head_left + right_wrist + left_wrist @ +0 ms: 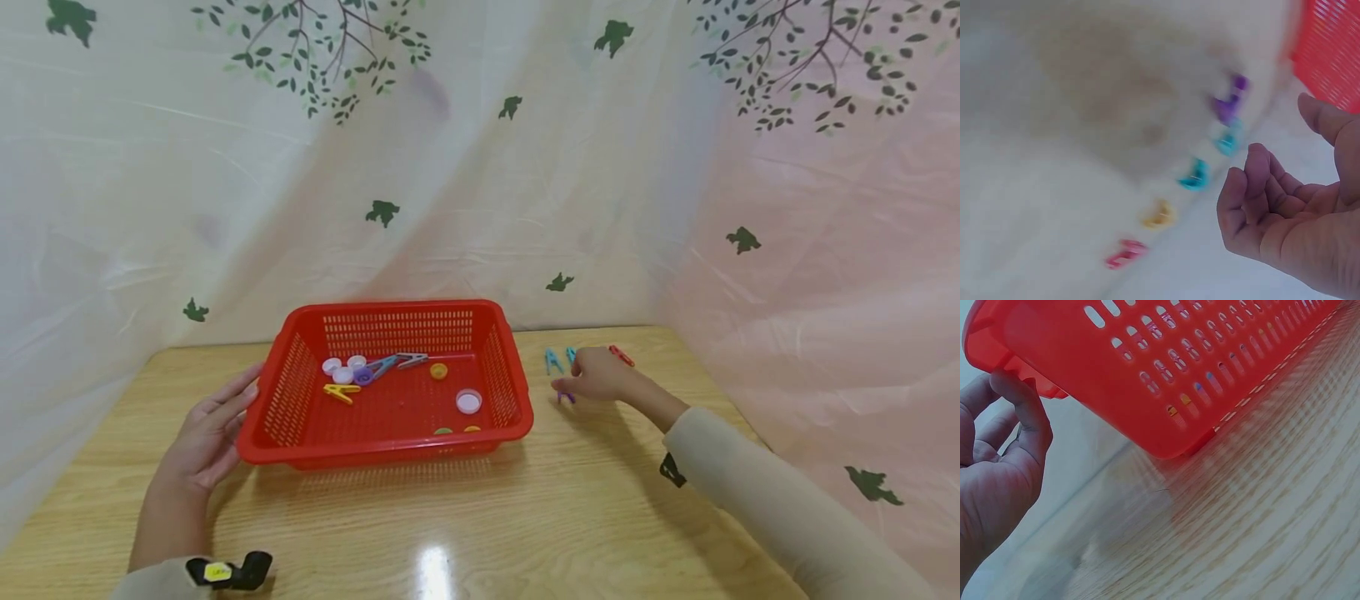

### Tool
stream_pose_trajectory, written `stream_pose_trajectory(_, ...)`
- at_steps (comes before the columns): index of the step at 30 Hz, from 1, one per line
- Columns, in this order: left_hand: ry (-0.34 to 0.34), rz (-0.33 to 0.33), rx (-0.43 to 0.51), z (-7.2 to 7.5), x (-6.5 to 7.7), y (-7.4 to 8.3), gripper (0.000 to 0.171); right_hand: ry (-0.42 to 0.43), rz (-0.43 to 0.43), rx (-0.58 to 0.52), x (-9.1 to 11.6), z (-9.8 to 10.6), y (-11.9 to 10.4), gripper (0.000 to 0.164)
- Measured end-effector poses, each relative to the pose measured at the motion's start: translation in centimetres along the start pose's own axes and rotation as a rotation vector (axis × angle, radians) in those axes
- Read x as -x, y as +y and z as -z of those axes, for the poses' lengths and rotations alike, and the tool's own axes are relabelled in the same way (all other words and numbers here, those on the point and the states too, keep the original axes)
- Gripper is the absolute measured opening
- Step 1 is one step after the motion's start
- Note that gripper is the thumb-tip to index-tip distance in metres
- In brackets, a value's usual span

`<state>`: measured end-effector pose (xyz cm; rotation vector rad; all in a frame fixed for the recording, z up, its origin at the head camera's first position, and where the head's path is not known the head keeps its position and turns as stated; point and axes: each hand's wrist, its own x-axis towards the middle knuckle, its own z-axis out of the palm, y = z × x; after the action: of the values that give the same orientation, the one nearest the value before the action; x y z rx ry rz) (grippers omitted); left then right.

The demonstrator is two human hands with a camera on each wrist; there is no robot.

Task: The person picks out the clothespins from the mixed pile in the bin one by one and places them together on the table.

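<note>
At the left end of the red basket (390, 454), my left hand (206, 429) touches the outside of the rim with its fingertips. The left wrist view has its fingers (1022, 403) bent loosely right under the rim. To the right of the basket, my right hand (596, 375) reaches over a row of small clothespins, thumb and fingers apart and nothing between them. A purple clothespin (566, 397) is just below its fingertips. Around it lie two light blue clothespins (553, 361), a red clothespin (621, 356) and a yellow clothespin (1159, 214), which the hand hides in the head view.
Inside the basket are white caps (342, 375), a purple cap (363, 377), a yellow clothespin (342, 392), blue and grey clothespins (411, 360), an orange cap (438, 371) and a clear round lid (468, 402). A leaf-printed sheet (465, 183) hangs behind the wooden table (360, 533).
</note>
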<state>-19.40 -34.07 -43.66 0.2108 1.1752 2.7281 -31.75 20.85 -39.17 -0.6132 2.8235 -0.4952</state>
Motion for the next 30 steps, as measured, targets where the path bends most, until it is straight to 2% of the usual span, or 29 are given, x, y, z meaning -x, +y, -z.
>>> stream_pose_trajectory(5,-0.012,0.000,0.022,0.1,0.1,0.1,0.042,0.069,0.075,0.012,-1.5,3.3,-2.8,0.054)
stream_pose_trajectory(9,-0.021,-0.006,0.020,0.1,0.1,0.1,0.043,0.130,0.077,-0.003,-2.8,5.8,-5.4,0.036)
stream_pose_trajectory(15,-0.013,-0.001,-0.004,0.0,0.0,-0.2,0.043,0.204,0.053,-0.051,-4.8,8.2,-9.1,0.036)
stream_pose_trajectory(21,0.002,0.007,0.008,-0.2,-0.2,-0.3,0.042,0.223,0.106,-0.086,-6.5,8.7,-12.0,0.035)
stream_pose_trajectory(30,-0.026,0.003,0.028,0.1,-0.1,0.0,0.044,0.178,0.221,-0.057,-9.0,7.5,-16.0,0.042)
